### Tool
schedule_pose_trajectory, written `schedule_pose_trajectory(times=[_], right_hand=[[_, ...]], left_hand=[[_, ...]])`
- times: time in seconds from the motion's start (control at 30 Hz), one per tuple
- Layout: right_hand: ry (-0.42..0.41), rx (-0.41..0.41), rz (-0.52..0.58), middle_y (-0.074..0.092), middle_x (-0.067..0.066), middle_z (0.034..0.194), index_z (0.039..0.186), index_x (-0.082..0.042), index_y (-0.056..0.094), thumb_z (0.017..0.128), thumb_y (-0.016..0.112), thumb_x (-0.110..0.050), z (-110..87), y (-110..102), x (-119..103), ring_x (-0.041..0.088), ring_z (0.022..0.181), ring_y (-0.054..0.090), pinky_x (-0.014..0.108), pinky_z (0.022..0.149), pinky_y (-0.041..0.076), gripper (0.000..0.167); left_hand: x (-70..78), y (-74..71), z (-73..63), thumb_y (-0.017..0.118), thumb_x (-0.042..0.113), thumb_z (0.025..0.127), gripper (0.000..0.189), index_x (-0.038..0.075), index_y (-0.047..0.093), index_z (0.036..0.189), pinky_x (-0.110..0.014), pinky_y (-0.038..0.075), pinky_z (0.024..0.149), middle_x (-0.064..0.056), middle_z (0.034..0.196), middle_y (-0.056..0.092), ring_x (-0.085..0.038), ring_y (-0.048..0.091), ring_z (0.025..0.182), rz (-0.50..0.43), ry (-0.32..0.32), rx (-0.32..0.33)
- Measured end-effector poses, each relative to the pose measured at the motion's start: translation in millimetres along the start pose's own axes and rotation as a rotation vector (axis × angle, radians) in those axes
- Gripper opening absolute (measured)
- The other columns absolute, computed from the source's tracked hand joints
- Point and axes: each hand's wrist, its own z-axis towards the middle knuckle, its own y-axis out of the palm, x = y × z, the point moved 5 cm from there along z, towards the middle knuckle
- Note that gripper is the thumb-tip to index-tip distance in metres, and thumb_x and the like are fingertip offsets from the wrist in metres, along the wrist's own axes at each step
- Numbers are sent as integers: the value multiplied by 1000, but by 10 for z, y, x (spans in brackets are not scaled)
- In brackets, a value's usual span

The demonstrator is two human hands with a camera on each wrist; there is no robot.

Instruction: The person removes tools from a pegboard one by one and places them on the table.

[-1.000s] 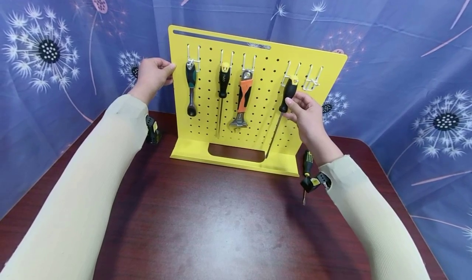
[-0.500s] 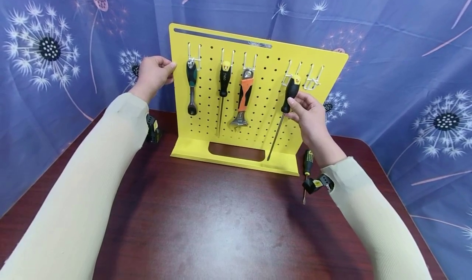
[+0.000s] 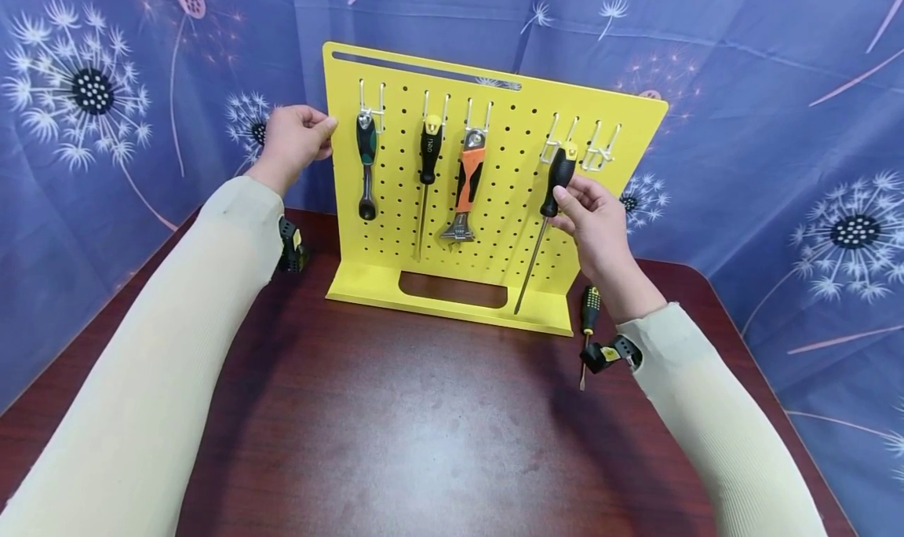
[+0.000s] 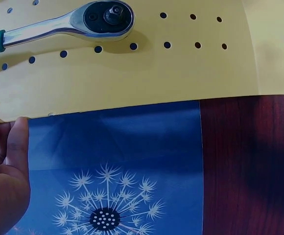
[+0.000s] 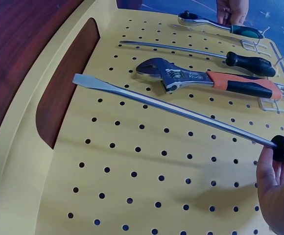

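My left hand (image 3: 293, 140) pinches the left edge of a yellow pegboard (image 3: 384, 246); the left wrist view shows thumb and fingers on that edge (image 4: 40, 115). With thumb and fingers, my right hand (image 3: 596, 227) holds a flat-blade screwdriver (image 3: 559, 182) by its black handle. Its yellow-topped end overlaps a white hook (image 3: 549, 152) in the head view. The long shaft (image 5: 181, 113) slants down in front of the board, its tip over the lower ledge. To the left hang a ratchet wrench (image 3: 367, 164), another screwdriver (image 3: 429, 160) and an orange-handled adjustable wrench (image 3: 469, 184).
Beside the board's right end, a shorter screwdriver (image 3: 589, 313) with a yellow-dotted handle lies on the dark wooden table (image 3: 367, 411). One more white hook (image 3: 600, 156) sits at the board's far right, bearing no tool. A blue patterned curtain (image 3: 763, 129) hangs behind.
The right hand and the screwdriver in it have shifted slightly right, with the blade tip a little lower. My left hand stays on the board's edge.
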Motion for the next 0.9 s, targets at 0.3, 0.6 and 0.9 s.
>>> schedule_pose_trajectory(times=[0.3, 0.6, 0.9], right_hand=[[0, 2, 43, 62, -5, 90, 101, -16, 67, 99, 66, -7, -7, 2, -2, 5, 86, 63, 17, 71, 63, 9], [-10, -7, 25, 65, -7, 87, 98, -18, 69, 101, 63, -6, -30, -2, -21, 5, 84, 65, 17, 70, 62, 14], [-13, 2, 48, 64, -6, 89, 98, -19, 69, 99, 65, -7, -70, -15, -37, 5, 84, 64, 17, 71, 62, 13]], left_hand=[[15, 3, -28, 59, 24, 104, 34, 1, 66, 128, -5, 53, 63, 10, 93, 57, -1, 59, 77, 5, -12, -4], [14, -1, -40, 58, 24, 105, 32, 2, 66, 126, -5, 53, 63, 10, 92, 57, 0, 59, 74, 14, -7, -9], [-1, -6, -24, 58, 24, 105, 30, 2, 66, 124, -6, 53, 64, 9, 94, 56, -1, 59, 76, 12, 7, -11]])
